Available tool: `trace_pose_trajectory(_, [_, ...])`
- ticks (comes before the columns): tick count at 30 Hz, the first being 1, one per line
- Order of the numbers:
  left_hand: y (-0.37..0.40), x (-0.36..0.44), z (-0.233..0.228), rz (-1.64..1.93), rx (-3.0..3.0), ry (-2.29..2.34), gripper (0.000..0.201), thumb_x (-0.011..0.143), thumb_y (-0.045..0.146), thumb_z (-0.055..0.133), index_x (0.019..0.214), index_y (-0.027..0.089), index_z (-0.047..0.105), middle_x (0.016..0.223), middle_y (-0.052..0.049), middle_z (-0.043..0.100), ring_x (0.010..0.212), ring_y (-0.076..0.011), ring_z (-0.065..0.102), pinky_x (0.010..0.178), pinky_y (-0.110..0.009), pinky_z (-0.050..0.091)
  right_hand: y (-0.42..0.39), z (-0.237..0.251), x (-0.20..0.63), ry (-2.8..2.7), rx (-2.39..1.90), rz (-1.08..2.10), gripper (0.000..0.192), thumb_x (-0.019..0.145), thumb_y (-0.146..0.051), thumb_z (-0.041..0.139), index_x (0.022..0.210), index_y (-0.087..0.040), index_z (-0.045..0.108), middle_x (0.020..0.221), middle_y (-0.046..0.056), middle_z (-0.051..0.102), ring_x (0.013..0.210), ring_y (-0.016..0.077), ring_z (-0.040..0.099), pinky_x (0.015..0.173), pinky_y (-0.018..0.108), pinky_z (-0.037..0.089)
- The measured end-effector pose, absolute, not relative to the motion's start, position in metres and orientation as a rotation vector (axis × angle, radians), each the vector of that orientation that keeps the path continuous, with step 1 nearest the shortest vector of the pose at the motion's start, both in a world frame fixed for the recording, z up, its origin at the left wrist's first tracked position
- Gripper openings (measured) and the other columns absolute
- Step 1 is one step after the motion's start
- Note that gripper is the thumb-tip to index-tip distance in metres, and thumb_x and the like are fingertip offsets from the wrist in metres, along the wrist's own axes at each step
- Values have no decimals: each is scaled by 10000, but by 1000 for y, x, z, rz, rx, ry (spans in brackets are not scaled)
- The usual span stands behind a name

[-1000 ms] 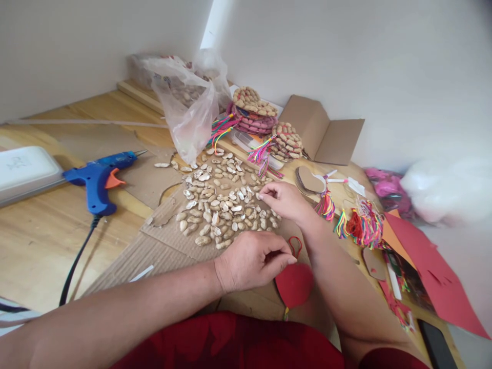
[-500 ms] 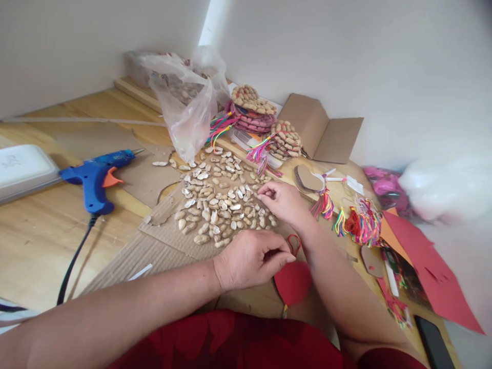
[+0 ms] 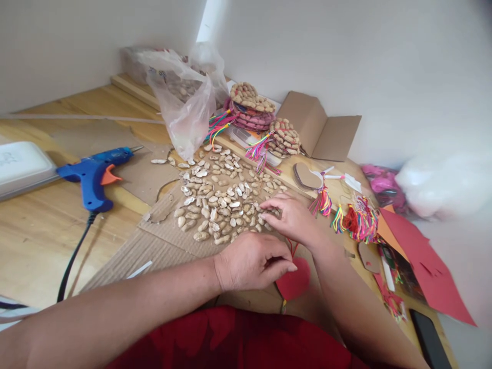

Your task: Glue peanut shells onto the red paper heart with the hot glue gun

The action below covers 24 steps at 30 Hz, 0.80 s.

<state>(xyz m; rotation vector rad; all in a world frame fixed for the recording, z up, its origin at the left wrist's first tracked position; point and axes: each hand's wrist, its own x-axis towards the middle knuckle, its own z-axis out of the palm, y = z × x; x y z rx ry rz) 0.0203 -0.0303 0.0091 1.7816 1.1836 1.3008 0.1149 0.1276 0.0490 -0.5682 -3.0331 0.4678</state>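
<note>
Peanut shells (image 3: 222, 202), whole and half ones, lie spread over a sheet of corrugated cardboard (image 3: 130, 261). At the near right edge of the shells is my right hand (image 3: 290, 219), its fingers stretched out and a little apart, with nothing visible in them. My left hand (image 3: 253, 260) is closed, fingers curled and thumb forward; whatever it may hold is hidden. Just beside its thumb is a red heart-shaped piece (image 3: 295, 279) with a red cord loop and a small tassel, partly covered by the left hand.
At left lie a blue glue gun (image 3: 94, 177) and a white case (image 3: 25, 168). Behind the shells stand a plastic bag (image 3: 188, 113), peanut-covered pieces (image 3: 251, 97) and an opened cardboard box (image 3: 315, 125). Tassels (image 3: 365, 220), red paper (image 3: 426, 266) and a black phone (image 3: 430, 338) lie right.
My right hand has drawn slightly back toward me, and its fingers have gone from pinched to spread. My left hand stays nearly in place. The whole view has shifted slightly.
</note>
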Motion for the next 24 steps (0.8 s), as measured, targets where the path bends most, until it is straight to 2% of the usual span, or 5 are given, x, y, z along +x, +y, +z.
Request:
trace_pose_trajectory(5, [-30,21,8,1281,1784,1218,210,985,309,575,894,172,706,795,-11,697,740,-130,624,738,-242,453,129,44,114,-2968,-561,508,80,879,-199,683,920,-208,750,900,40,735,884,212,635,857,350,452])
trace_pose_trajectory(11, [-29,21,8,1307,1801,1207,206,984,295,577,890,163,703,794,-12,695,737,-130,620,731,-239,448,139,47,109,-2864,-755,537,127,911,-181,606,857,-193,721,858,32,723,798,188,637,734,306,443])
trace_pose_trajectory(18, [-29,21,7,1298,1802,1222,216,991,305,561,895,171,700,800,-15,697,740,-132,624,742,-242,457,142,40,99,-2890,-893,527,104,868,-224,660,807,-217,744,774,8,730,687,172,612,630,288,399])
trace_pose_trajectory(24, [-29,21,8,1311,1804,1228,213,988,296,567,878,170,700,771,-8,680,719,-129,608,730,-240,444,145,38,100,-2787,-918,463,118,873,-232,650,808,-212,747,803,20,733,694,179,610,633,295,402])
